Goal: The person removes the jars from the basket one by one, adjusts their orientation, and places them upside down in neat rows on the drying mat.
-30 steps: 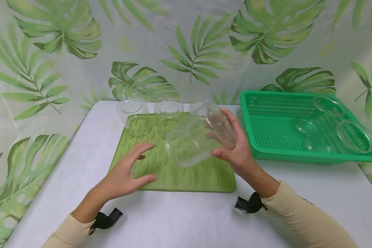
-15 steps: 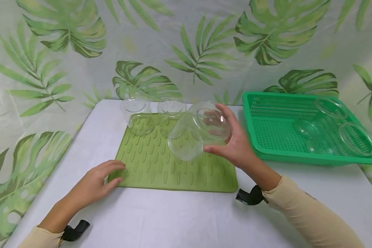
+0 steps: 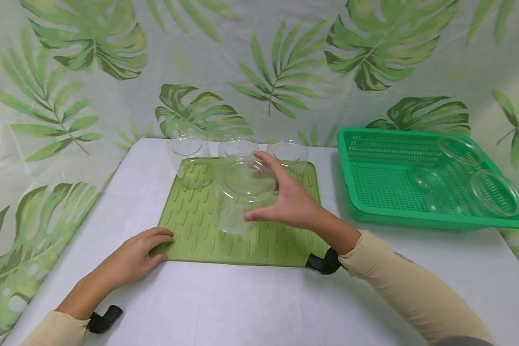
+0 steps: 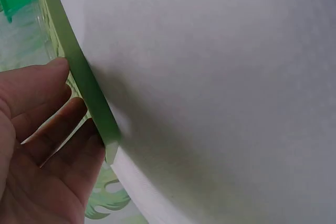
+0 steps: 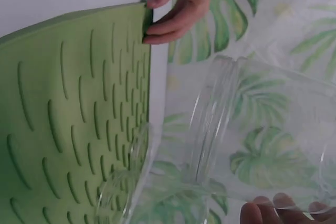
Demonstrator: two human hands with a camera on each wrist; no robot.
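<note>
My right hand [image 3: 291, 202] grips a clear jar [image 3: 238, 185] from its right side, thumb in front and fingers behind. The jar is held mouth down over the middle of a green ridged mat [image 3: 199, 245]; its thick rim faces the mat in the right wrist view. At the mat's front left corner, my left hand [image 3: 129, 257] pinches the edge, with the thumb on the front side and fingers on the left side. Along the back of the mat stand a left clear jar [image 3: 191, 166], a middle jar [image 3: 235, 144] and a right jar [image 3: 290, 151], all upside down.
To the right, a green plastic basket [image 3: 363, 211] holds several clear jars [image 3: 495, 192], some leaning on its wall. A white cloth [image 3: 225, 302] covers the table. Behind hangs a leaf-patterned curtain [image 3: 294, 43].
My left hand has moved from above the mat to its front left corner. My right hand has turned the jar mouth down and carried it left, leaving the back right jar in plain view.
</note>
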